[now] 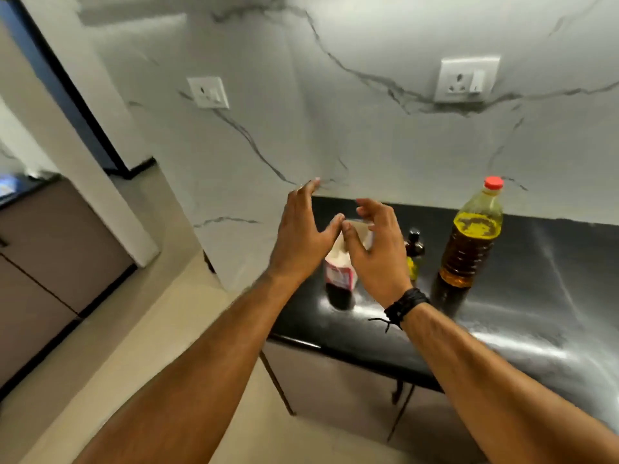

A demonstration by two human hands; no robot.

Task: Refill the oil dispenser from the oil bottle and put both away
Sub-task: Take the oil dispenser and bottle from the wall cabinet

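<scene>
A tall clear oil bottle (pixel 470 236) with a red cap stands upright on the black counter (pixel 519 296), partly filled with yellow oil. To its left is a small dark oil dispenser (pixel 414 254) with a dark top, half hidden behind my right hand. My left hand (pixel 301 236) and my right hand (pixel 375 249) are raised side by side above the counter's left end, fingers spread, thumbs almost touching. Neither hand holds anything. They hover in front of a white carton.
A white carton (pixel 340 274) with a red label stands on the counter behind my hands. The marble wall (pixel 301 112) behind carries two sockets. The counter's left edge drops to the tiled floor (pixel 134 363); brown cabinets (pixel 50 262) stand at the left.
</scene>
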